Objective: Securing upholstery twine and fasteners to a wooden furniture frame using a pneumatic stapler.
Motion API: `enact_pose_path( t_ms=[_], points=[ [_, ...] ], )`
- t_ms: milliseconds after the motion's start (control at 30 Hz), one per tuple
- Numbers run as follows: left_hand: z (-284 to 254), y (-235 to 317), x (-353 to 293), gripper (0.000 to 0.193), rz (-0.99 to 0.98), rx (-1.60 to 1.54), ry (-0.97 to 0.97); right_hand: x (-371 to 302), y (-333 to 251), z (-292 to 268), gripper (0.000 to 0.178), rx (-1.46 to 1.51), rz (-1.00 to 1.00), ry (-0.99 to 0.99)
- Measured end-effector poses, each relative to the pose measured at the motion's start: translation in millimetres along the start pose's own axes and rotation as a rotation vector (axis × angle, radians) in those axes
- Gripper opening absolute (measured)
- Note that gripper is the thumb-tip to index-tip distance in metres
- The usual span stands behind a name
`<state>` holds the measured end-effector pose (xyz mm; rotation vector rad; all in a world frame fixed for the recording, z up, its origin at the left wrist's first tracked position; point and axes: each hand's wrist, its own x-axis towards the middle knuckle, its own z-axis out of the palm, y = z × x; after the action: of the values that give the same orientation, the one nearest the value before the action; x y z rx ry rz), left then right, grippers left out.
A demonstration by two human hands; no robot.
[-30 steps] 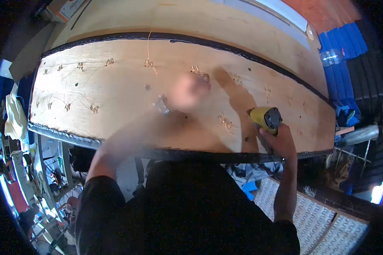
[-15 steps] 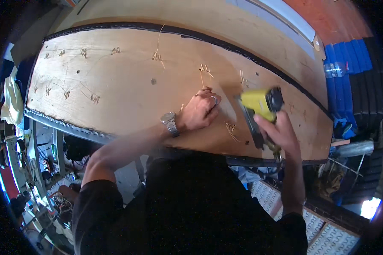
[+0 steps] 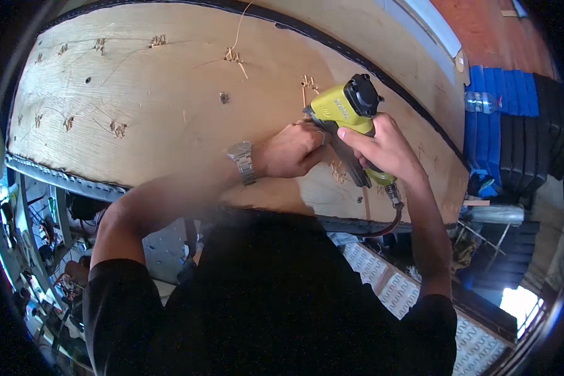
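Note:
My right hand (image 3: 385, 145) grips a yellow-green pneumatic staple gun (image 3: 341, 106), its nose low over the plywood panel (image 3: 188, 150) near a cluster of staples (image 3: 308, 81). Close beside the nose, my left hand (image 3: 291, 150) is closed with its knuckles up. A thin tan cord (image 3: 304, 95) runs from that cluster down toward its fingers; the fingertips are partly hidden by the tool. More staple clusters with loose cord ends sit in two rows, such as one at the upper middle (image 3: 233, 55) and one right of my left hand (image 3: 338, 173).
Black stapled edging (image 3: 413, 103) borders the panel. An air hose (image 3: 391, 224) hangs from the gun over the near edge. Right of the panel are stacked blue cushions (image 3: 507, 91) and a plastic bottle (image 3: 481, 102). Spring frames (image 3: 382, 276) stand below right; tools clutter the lower left.
The staple gun has come leftward and up in my right hand, now right beside my left hand. My left hand stays closed near the same cluster. The whole view has shifted slightly.

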<state>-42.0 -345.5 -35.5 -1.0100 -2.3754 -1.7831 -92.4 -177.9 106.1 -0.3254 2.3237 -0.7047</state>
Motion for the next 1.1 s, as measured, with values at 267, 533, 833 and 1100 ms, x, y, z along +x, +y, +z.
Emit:
enact_pose_path(
  t_ms=[267,533,833,1100],
  points=[
    [3,-2,2,0.009,0.025,-0.023,0.023,1,-1,10,0.025,-0.053,-0.093,0.116],
    [-38,-3,9,0.008,-0.121,-0.085,-0.030,-5,6,0,0.017,0.257,0.055,0.135],
    [-88,-59,49,0.023,0.036,0.691,-0.057,4,-5,2,0.021,0.135,0.028,0.083],
    [-89,-53,45,0.022,0.007,0.743,-0.060,0,-2,6,0.020,-0.005,-0.132,0.113]
  ],
)
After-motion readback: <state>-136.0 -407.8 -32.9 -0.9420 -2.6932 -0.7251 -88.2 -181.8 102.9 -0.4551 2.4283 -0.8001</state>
